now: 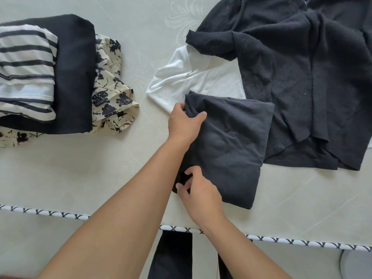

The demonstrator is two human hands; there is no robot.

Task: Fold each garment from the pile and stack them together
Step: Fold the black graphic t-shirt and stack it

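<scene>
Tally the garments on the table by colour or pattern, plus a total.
Plain black or dark: 3, namely the folded dark garment the hands grip, the black ribbed garment and the black folded garment in the stack
White: 1, the white ribbed garment
Striped: 1, the striped garment
Floral: 1, the floral garment
Total: 6

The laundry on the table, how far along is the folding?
Done: a stack of striped, black and floral garments sits folded at left. In hand: the left hand and right hand grip a nearly folded dark garment. Left: the white top and rumpled black garment.
</scene>
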